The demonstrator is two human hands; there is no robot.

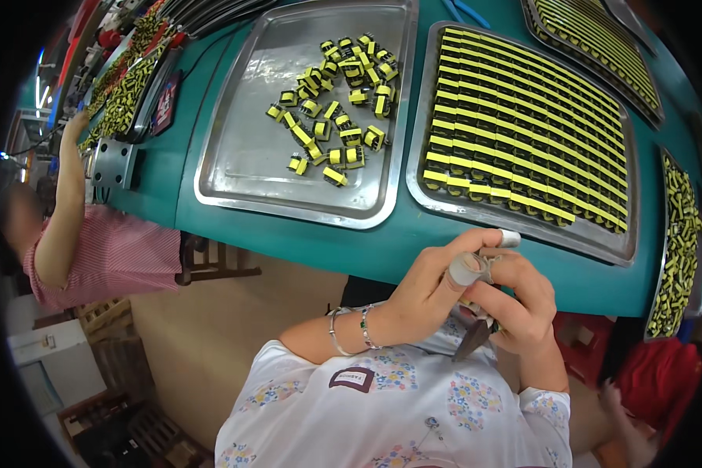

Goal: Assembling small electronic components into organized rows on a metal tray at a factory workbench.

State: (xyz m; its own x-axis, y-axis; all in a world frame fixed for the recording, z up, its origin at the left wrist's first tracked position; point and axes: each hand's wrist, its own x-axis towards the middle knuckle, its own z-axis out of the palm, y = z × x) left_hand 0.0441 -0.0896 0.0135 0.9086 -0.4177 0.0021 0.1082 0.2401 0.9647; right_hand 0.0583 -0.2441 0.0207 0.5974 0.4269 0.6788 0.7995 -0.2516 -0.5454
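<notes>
My left hand (427, 287) is closed in a pinch in front of my chest, white wraps on its thumb and a fingertip. What it pinches, if anything, is hidden between the hands. My right hand (522, 300) curls closed against it. From under the right fingers a dark tool with a pointed metal tip (473, 338) sticks out toward my shirt; its handle is covered. Just beyond the hands lies a metal tray (628, 251) with tight rows of small black-and-yellow coil transformers (522, 125). Left of it, another metal tray (246, 140) holds loose transformers (339, 117) in a heap.
A green table (304, 243) carries the trays. On the right are a tray of jumbled yellow-and-black parts (676, 249) and more filled trays (600, 47). Blue tool handles (468, 12) lie at the far edge. A person in a checked top (109, 253) sits left; another in red (663, 382) is right.
</notes>
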